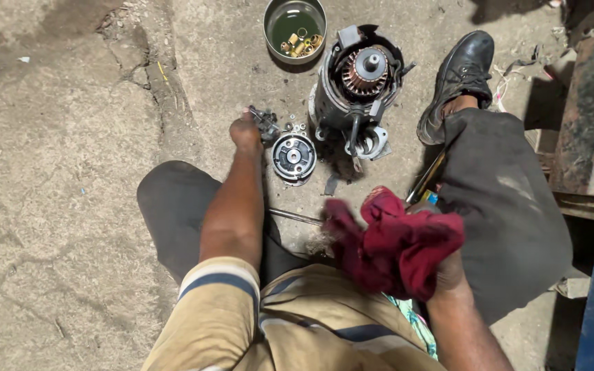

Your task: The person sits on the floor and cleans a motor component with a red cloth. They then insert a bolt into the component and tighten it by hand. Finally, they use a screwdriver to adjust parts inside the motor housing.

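Seated on the cracked concrete floor (63, 206), you reach your left hand (245, 132) out and close it on a small dark metal part (265, 124), just beside a round end cap (293, 158). Your right hand (441, 268) grips a bunched red rag (393, 244). The opened electric motor (355, 86) stands beyond, near a metal bowl (273, 45) of brass fittings.

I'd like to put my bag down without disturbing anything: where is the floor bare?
Bare concrete floor lies left of the left hand. It is crowded between the metal bowl, motor, round cover and shoe.
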